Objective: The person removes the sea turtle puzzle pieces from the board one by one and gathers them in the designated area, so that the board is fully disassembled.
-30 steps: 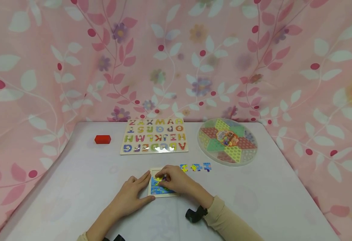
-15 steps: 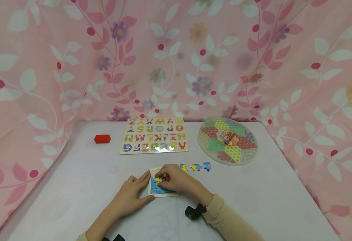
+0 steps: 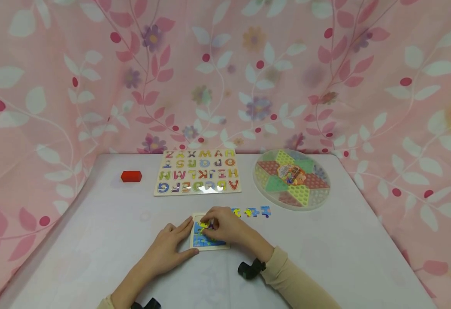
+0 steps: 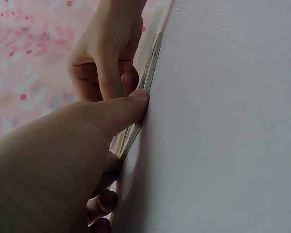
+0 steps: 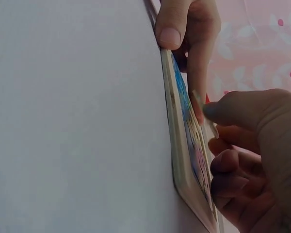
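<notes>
A small jigsaw puzzle in a pale wooden frame (image 3: 214, 248) lies on the table, with blue pieces fitted in its lower part. My left hand (image 3: 164, 249) steadies it: the fingers lie straight along its left edge and the thumb touches the near edge. Over the frame, my right hand (image 3: 228, 226) pinches a thin puzzle piece (image 5: 198, 99) between thumb and index finger. In the right wrist view that piece is tilted above the puzzle's surface. The right hand hides the frame's far right part in the head view.
Several loose puzzle pieces (image 3: 252, 212) lie in a row right of the frame. Behind are a wooden alphabet board (image 3: 198, 194) and a round Chinese checkers board (image 3: 281, 184). A red block (image 3: 131, 176) sits at the left. A pink floral curtain (image 3: 225, 98) hangs behind the table.
My right hand still holds the puzzle piece over the frame, its fingers shifted only slightly. The left hand stays at the frame's edge. The head view has tilted a little.
</notes>
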`<state>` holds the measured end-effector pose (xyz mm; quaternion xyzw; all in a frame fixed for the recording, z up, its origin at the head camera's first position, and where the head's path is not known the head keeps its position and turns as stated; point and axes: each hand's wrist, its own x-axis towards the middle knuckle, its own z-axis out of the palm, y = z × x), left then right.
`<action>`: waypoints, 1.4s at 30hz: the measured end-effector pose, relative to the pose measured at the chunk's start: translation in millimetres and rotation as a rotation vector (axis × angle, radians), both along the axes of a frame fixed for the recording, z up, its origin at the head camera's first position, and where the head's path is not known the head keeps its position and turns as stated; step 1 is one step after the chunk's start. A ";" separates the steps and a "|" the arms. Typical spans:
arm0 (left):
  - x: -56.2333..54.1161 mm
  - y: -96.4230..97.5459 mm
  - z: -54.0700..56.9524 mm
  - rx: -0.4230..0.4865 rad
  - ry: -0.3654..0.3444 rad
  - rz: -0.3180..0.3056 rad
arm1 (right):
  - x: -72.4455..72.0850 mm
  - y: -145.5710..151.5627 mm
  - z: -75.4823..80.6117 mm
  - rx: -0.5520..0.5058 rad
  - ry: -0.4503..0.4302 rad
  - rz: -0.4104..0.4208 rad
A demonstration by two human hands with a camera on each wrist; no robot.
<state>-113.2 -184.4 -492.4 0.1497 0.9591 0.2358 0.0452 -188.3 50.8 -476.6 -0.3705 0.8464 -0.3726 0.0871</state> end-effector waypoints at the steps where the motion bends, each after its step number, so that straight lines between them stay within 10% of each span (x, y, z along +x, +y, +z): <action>1: 0.2 0.3 0.0 -0.003 0.000 0.000 | 0.1 1.7 1.3 -0.003 0.003 -0.005; 9: 0.1 1.2 -0.6 -0.005 0.013 -0.009 | 2.3 40.8 15.3 -0.045 0.057 -0.110; 19: -0.1 -3.4 2.1 0.000 0.018 -0.010 | 16.0 89.5 -5.2 -0.088 0.105 -0.215; 42: -2.2 -4.1 -3.3 0.003 -0.007 -0.015 | 24.2 100.1 -19.5 -0.031 0.141 -0.174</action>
